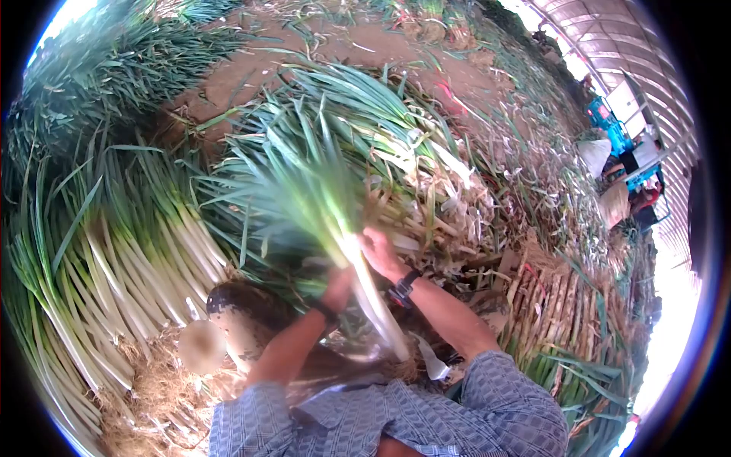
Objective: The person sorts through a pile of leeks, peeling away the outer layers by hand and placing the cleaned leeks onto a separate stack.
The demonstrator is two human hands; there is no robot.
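Observation:
In front of my body stands a large green onion (373, 305), tilted, its white stem and roots toward my lap and its green leaves blurred by motion. My right hand (381, 251) is closed on the stem's upper part from the right. On the left side of the same stem, my left hand (339, 286) is closed around it, its fingers blurred and partly hidden behind the stem. Beyond the hands lies a loose pile of untrimmed green onions (327, 107). A row of green onions with clean white stems (122, 266) lies to my left, roots toward me.
Stripped leaves and husks (525, 175) litter the ground ahead and right. More onion stalks (560, 312) lie at right. A dense leafy heap (99, 84) fills the far left. A blue vehicle (609, 126) stands at far right beneath an arched roof. A camouflage-patterned boot (247, 308) is near my left arm.

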